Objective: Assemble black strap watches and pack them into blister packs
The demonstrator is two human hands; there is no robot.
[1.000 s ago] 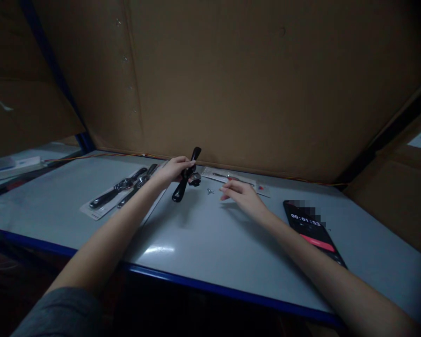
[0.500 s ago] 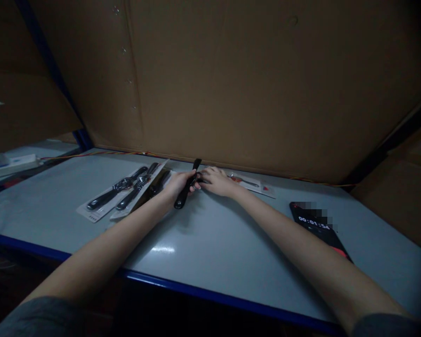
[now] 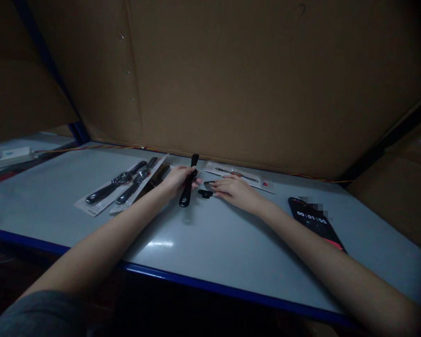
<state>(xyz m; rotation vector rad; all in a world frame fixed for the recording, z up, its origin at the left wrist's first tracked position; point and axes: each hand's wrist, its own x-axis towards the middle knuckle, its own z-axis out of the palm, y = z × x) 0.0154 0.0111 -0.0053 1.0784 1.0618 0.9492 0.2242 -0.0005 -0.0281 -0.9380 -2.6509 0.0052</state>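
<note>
My left hand [image 3: 178, 180] is closed around the middle of a black watch strap [image 3: 188, 186], which stands tilted with its far end raised above the grey table [image 3: 182, 234]. My right hand [image 3: 233, 191] lies just to the right of it, fingers pointing left and pinching a small dark watch body [image 3: 205, 191] that rests on the table. The strap and the watch body are a little apart.
Two packaged black watch straps [image 3: 121, 186] lie on cards to the left. A flat packet with a thin tool [image 3: 239, 176] lies by the cardboard back wall. A phone [image 3: 315, 222] showing a running timer lies at the right. The table has a blue front edge.
My right hand went from hovering over the table to the strap, then drew back right with the small watch body. My left hand kept hold of the strap, lowering it slightly.
</note>
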